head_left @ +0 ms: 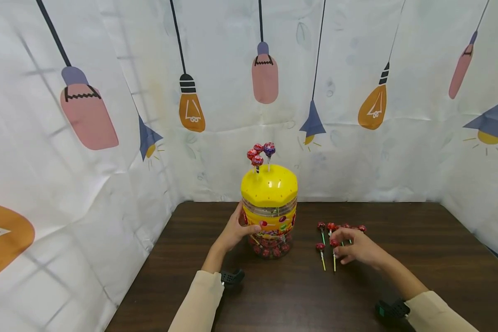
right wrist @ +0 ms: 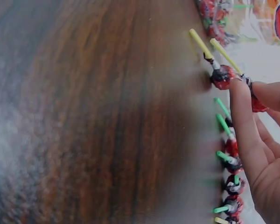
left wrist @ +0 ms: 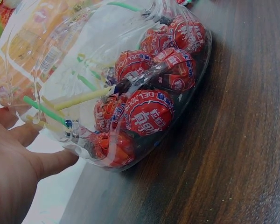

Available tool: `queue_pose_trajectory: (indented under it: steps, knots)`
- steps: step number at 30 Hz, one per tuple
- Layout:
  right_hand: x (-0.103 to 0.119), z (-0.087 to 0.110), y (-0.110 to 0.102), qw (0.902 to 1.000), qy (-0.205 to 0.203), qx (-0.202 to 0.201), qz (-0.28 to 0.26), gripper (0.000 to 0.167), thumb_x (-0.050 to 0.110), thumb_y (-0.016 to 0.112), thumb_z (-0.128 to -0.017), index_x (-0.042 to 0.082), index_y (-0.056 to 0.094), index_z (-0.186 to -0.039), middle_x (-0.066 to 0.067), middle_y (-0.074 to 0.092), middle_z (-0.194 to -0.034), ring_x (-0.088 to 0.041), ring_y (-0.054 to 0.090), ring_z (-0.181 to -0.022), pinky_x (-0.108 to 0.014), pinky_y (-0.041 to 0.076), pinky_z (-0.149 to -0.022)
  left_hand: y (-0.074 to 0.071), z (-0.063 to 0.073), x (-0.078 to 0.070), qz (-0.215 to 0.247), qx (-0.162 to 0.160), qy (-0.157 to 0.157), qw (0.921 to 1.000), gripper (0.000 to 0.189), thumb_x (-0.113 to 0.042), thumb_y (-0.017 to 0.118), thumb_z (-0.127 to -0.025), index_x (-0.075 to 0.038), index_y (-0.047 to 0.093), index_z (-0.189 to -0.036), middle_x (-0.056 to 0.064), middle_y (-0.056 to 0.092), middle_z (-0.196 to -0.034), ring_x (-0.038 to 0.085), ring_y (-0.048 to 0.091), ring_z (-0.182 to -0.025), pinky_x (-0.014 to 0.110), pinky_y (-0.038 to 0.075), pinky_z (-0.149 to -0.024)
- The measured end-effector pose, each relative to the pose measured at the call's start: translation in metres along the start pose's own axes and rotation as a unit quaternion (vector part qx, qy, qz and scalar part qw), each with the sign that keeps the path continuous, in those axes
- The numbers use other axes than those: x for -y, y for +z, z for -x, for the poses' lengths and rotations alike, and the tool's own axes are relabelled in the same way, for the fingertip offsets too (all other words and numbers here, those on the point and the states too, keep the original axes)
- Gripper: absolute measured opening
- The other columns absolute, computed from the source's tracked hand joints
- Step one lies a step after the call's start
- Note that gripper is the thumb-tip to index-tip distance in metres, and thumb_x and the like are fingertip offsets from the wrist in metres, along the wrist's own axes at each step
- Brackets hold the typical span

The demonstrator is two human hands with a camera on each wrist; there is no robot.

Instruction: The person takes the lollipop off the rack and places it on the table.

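My left hand [head_left: 234, 228] holds the left side of a clear jar [head_left: 269, 214] with a domed yellow lid [head_left: 269, 184]. Its thumb lies across the orange label. Several lollipops [head_left: 257, 160] stand upright in the lid, sticks down. Red-wrapped lollipops [left wrist: 147, 112] fill the jar's bottom in the left wrist view. Right of the jar, my right hand [head_left: 358, 249] pinches a yellow-stick lollipop [head_left: 334, 243] between thumb and forefinger, low at the tabletop. Beside it lies another yellow-stick lollipop [right wrist: 222, 77]. Whether the pinched one still touches the table cannot be told.
A row of green-stick lollipops [right wrist: 231, 163] lies behind and partly under the right hand. The brown wooden table [head_left: 290, 295] meets a white curtain [head_left: 232, 175] printed with lamps at its back edge.
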State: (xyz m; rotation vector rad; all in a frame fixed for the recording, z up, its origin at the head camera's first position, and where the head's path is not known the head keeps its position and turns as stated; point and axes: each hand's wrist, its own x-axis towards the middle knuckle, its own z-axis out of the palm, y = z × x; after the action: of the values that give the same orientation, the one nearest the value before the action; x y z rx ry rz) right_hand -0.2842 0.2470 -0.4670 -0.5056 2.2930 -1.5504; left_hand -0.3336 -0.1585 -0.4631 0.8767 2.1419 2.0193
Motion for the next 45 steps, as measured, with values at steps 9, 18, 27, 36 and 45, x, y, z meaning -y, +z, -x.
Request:
queue_pose_trajectory:
  steps: [9, 18, 27, 36, 45]
  knots:
    - [-0.003, -0.004, 0.002, 0.9995, 0.011, 0.005, 0.029, 0.029, 0.009, 0.068, -0.097, -0.003, 0.059, -0.123, -0.021, 0.06, -0.111, -0.025, 0.07, -0.085, -0.04, 0.064, -0.067, -0.001, -0.001, 0.0, 0.005, 0.004, 0.008, 1.0, 0.089, -0.029, 0.079, -0.091, -0.036, 0.023, -0.16, 0.007, 0.05, -0.149, 0.022, 0.056, -0.132, 0.044, 0.05, -0.112]
    - [-0.002, -0.007, 0.007, 0.9973, 0.003, 0.0, 0.073, 0.025, 0.006, 0.068, -0.096, -0.001, 0.061, -0.119, -0.017, 0.062, -0.107, -0.026, 0.068, -0.083, -0.037, 0.063, -0.064, -0.001, -0.001, -0.001, 0.001, 0.002, 0.007, 1.0, 0.09, -0.032, 0.079, -0.091, -0.036, 0.021, -0.161, 0.007, 0.049, -0.15, 0.023, 0.055, -0.133, 0.045, 0.049, -0.112]
    - [-0.005, -0.01, 0.008, 0.9969, 0.002, -0.01, 0.079, 0.021, 0.004, 0.069, -0.095, 0.002, 0.064, -0.115, -0.017, 0.06, -0.105, -0.026, 0.069, -0.082, -0.036, 0.063, -0.062, 0.001, -0.001, -0.004, -0.002, -0.001, 0.005, 1.0, 0.09, -0.037, 0.08, -0.089, -0.038, 0.023, -0.159, 0.006, 0.051, -0.149, 0.025, 0.056, -0.133, 0.046, 0.049, -0.112]
    - [0.007, -0.005, 0.005, 0.9943, 0.006, -0.006, 0.106, 0.028, 0.007, 0.069, -0.096, 0.0, 0.061, -0.122, -0.016, 0.062, -0.108, -0.022, 0.07, -0.08, -0.037, 0.063, -0.061, 0.001, 0.0, -0.002, 0.001, -0.001, 0.002, 1.0, 0.087, -0.028, 0.078, -0.092, -0.036, 0.024, -0.159, 0.007, 0.049, -0.15, 0.024, 0.055, -0.133, 0.045, 0.049, -0.112]
    - [0.073, -0.005, -0.008, 0.9862, -0.071, -0.028, 0.147, 0.033, 0.024, 0.067, -0.1, 0.006, 0.061, -0.128, -0.015, 0.067, -0.111, -0.021, 0.071, -0.082, -0.033, 0.062, -0.067, 0.0, 0.001, 0.0, 0.001, 0.002, 0.0, 1.0, 0.088, -0.029, 0.078, -0.093, -0.037, 0.022, -0.16, 0.006, 0.049, -0.151, 0.024, 0.055, -0.134, 0.045, 0.049, -0.112]
